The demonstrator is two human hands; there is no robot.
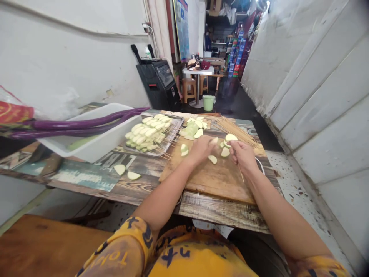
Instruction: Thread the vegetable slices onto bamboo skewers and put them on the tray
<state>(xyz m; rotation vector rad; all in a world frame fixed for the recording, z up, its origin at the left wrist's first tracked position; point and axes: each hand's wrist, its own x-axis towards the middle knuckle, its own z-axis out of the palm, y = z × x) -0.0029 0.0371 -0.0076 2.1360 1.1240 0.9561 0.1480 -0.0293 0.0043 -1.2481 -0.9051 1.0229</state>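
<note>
My left hand (203, 148) is closed over the wooden cutting board (213, 179), pinching a pale vegetable slice (213, 141). My right hand (243, 154) is closed round a thin bamboo skewer (240, 171) that carries slices (230, 137) at its far end. More loose slices (212, 159) lie on the board between and beside my hands. A small heap of cut slices (193, 129) sits at the board's far edge.
A metal tray (176, 127) of skewered slices (147, 132) lies left of the board. A white tub (95, 146) holds long purple eggplants (80, 125). Bare skewers (239, 132) lie far right. Two slices (127, 172) rest on the table (219, 211).
</note>
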